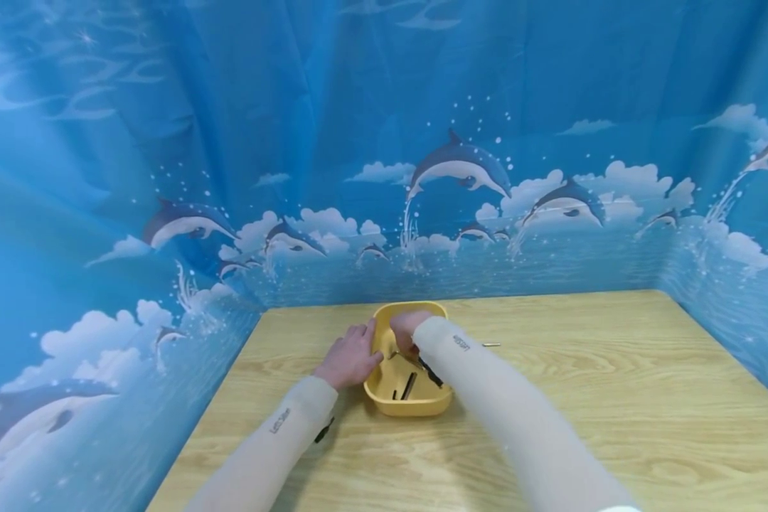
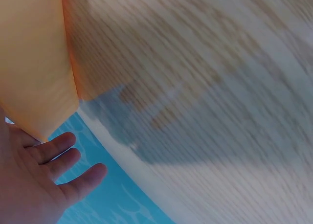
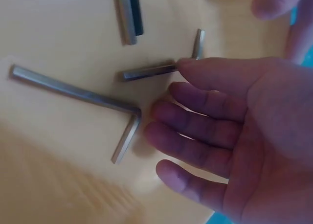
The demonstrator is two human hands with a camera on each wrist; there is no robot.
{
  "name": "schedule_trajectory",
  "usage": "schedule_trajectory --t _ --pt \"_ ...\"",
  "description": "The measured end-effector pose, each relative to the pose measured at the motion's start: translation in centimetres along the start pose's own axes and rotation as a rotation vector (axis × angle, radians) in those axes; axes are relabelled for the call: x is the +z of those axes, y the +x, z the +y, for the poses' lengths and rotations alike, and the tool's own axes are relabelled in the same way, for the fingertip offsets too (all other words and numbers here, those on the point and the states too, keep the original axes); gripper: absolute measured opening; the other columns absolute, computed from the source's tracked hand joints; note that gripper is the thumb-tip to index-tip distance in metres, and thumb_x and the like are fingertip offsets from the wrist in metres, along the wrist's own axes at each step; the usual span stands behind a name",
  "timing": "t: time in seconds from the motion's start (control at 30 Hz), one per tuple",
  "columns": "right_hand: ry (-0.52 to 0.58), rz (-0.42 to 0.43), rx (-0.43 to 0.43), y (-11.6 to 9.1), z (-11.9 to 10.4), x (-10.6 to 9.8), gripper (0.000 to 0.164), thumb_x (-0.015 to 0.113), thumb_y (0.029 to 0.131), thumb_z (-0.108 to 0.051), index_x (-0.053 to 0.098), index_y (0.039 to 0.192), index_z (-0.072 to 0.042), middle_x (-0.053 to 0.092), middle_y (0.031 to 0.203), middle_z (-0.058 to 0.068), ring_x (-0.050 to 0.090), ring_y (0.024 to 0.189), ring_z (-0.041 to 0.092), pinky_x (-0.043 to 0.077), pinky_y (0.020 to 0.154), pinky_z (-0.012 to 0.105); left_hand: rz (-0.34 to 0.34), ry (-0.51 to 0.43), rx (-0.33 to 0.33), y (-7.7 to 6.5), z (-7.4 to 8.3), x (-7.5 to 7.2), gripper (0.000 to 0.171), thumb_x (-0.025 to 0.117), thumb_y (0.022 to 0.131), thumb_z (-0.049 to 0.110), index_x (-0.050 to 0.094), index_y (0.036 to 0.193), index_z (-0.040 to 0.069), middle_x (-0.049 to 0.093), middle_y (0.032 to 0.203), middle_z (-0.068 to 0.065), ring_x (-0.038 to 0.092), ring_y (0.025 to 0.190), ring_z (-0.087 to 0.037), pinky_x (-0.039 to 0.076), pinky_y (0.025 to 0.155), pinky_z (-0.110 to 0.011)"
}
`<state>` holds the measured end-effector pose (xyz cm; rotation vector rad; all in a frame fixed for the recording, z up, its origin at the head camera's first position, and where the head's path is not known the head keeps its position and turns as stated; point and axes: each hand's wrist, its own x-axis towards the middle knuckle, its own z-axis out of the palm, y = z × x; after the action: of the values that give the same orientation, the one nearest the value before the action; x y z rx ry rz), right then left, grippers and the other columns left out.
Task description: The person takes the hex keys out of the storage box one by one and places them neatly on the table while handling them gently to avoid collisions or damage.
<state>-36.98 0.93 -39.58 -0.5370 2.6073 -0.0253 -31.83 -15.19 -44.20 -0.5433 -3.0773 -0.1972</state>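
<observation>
A yellow plastic bin [image 1: 409,408] stands near the table's back edge. My left hand [image 1: 350,359] rests at its left rim, thumb reaching over the wall; in the left wrist view its other fingers stretch out loosely beside the bin. My right hand [image 1: 407,328] reaches inside, fingers loosely bent and spread in the right wrist view. Its thumb tip overlaps a small L-shaped hex key [image 3: 149,71] on the bin floor; whether it pinches this key I cannot tell. A larger hex key [image 3: 73,91] lies beside the fingertips. Two more straight lengths [image 3: 128,16] lie side by side.
One short metal piece [image 1: 491,345] lies on the wood-grain table [image 1: 614,384], right of the bin. A blue curtain [image 1: 333,171] printed with dolphins hangs behind the table and along both sides.
</observation>
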Motion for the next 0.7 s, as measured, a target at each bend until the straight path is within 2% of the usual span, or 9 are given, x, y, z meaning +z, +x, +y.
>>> schedule_trajectory --t 0.2,0.43,0.6,0.7 --pt "-0.081 0.003 -0.021 0.23 -0.25 0.34 0.013 0.077 0.082 -0.006 0.067 0.078 -0.013 0.061 0.07 0.0 0.052 0.058 0.012 0.046 0.052 0.024 0.0 -0.003 -0.002 0.1 -0.05 0.07 0.076 0.05 0.102 0.039 0.019 0.161 0.003 0.041 0.155 -0.022 0.039 0.144 -0.037 0.04 0.112 -0.057" --pt "-0.076 0.016 -0.036 -0.45 -0.6 0.45 0.017 0.073 0.079 0.003 0.065 0.082 -0.012 0.061 0.076 0.001 0.055 0.065 0.014 0.048 0.055 0.024 -0.003 -0.013 0.0 -0.13 0.35 -0.15 0.076 0.049 0.101 0.04 0.019 0.161 0.003 0.039 0.157 -0.022 0.037 0.145 -0.038 0.039 0.113 -0.059" --pt "-0.11 0.026 -0.058 -0.11 -0.67 0.49 0.018 0.072 0.079 0.003 0.065 0.084 -0.013 0.06 0.081 0.001 0.055 0.069 0.015 0.047 0.055 0.024 -0.018 -0.019 -0.01 -0.12 0.32 -0.18 0.076 0.048 0.102 0.04 0.017 0.161 0.005 0.039 0.157 -0.021 0.037 0.145 -0.037 0.038 0.113 -0.058" --pt "-0.077 0.031 -0.067 0.19 -0.64 0.39 0.019 0.069 0.08 0.004 0.065 0.087 -0.013 0.062 0.083 0.002 0.056 0.07 0.015 0.048 0.055 0.024 -0.017 -0.02 -0.022 -0.13 0.16 -0.13 0.076 0.049 0.102 0.041 0.017 0.162 0.005 0.039 0.157 -0.021 0.037 0.145 -0.036 0.038 0.113 -0.058"
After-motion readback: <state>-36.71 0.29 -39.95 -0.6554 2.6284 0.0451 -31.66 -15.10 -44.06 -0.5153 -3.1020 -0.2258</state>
